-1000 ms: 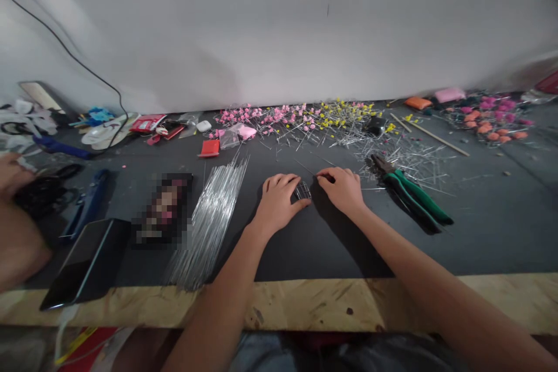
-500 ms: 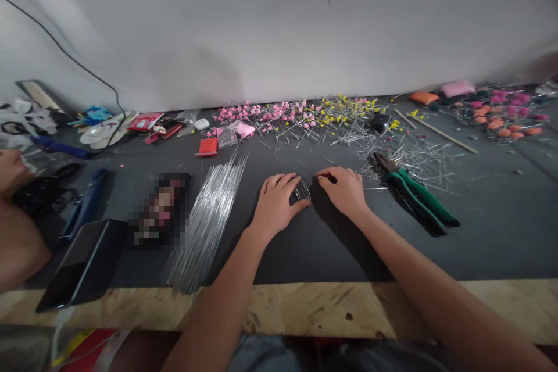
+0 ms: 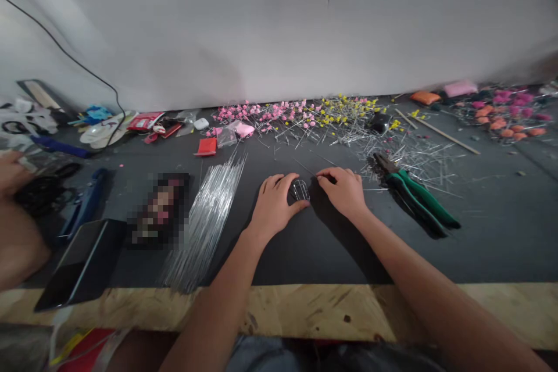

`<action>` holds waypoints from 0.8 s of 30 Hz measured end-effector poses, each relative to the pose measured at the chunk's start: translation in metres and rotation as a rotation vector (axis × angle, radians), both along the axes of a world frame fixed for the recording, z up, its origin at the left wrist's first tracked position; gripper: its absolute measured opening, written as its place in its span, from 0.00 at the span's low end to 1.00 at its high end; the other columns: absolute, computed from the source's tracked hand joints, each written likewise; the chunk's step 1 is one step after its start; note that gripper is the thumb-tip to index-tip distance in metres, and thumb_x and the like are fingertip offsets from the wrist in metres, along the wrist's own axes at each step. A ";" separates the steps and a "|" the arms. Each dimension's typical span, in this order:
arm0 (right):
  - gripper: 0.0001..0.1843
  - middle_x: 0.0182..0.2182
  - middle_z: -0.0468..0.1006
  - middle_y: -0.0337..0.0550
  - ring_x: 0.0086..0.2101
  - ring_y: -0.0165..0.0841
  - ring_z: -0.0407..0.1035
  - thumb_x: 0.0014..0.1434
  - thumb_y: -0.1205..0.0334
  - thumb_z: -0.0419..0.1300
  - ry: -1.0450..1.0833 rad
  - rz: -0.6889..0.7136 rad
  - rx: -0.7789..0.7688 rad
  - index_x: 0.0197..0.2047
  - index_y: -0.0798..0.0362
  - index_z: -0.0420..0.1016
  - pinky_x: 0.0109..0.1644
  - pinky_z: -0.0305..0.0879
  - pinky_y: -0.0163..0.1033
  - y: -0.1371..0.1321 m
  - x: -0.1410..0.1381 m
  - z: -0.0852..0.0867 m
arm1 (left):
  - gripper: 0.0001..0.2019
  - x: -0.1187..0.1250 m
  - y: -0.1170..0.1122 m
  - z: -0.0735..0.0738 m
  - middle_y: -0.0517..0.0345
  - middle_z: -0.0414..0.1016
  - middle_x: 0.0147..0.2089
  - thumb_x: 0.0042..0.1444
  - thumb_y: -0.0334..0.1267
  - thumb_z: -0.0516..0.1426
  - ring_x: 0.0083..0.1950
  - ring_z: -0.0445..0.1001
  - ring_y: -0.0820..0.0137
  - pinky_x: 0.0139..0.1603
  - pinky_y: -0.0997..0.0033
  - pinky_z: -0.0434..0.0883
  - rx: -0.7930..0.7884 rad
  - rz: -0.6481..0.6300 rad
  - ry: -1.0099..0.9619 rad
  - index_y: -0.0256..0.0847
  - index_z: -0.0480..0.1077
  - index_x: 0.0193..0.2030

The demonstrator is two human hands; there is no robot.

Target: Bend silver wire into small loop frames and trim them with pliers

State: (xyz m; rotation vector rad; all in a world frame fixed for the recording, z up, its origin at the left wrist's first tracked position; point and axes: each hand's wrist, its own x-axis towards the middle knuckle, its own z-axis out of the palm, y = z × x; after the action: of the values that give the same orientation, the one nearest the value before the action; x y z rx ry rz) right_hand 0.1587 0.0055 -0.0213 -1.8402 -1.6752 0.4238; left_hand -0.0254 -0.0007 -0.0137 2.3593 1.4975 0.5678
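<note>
My left hand (image 3: 274, 203) rests on the dark mat (image 3: 305, 244) with its fingers curled around a small bundle of short wire pieces (image 3: 300, 190), held between thumb and fingers. Just to its right, my right hand (image 3: 344, 190) lies knuckles up, its fingertips pinched together beside the same bundle; what they pinch is too small to make out. A sheaf of long silver wires (image 3: 207, 221) lies to the left of my left hand. Green-handled pliers (image 3: 414, 197) lie to the right of my right hand.
Wires tipped with pink and yellow beads (image 3: 305, 113) are heaped at the back, with cut wire scraps (image 3: 414, 157) beside them. A dark phone (image 3: 82, 261) and a blue tool (image 3: 85, 203) lie at left. Another person's arm (image 3: 17, 232) shows at far left.
My hands have stayed almost still; the left thumb has shifted slightly on the wire bundle. The other person's hand at far left has moved a little.
</note>
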 end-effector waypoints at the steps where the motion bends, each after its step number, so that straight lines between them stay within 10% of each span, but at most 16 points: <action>1: 0.10 0.34 0.78 0.36 0.39 0.39 0.65 0.53 0.58 0.53 0.001 0.000 0.001 0.33 0.44 0.76 0.46 0.50 0.45 0.000 0.000 0.000 | 0.28 0.000 0.000 0.000 0.50 0.65 0.55 0.49 0.54 0.55 0.58 0.59 0.58 0.58 0.55 0.56 -0.002 -0.002 -0.003 0.45 0.59 0.55; 24: 0.10 0.34 0.79 0.35 0.39 0.39 0.65 0.53 0.58 0.53 0.001 0.003 0.005 0.32 0.44 0.76 0.46 0.51 0.45 0.000 0.000 -0.001 | 0.25 0.000 0.001 -0.001 0.54 0.64 0.58 0.51 0.53 0.54 0.60 0.57 0.59 0.60 0.55 0.55 0.014 -0.032 0.002 0.44 0.61 0.53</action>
State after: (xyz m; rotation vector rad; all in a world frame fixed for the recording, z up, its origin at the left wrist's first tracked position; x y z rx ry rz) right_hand 0.1589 0.0059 -0.0222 -1.8340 -1.6778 0.4216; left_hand -0.0258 0.0005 -0.0149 2.3904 1.4580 0.5697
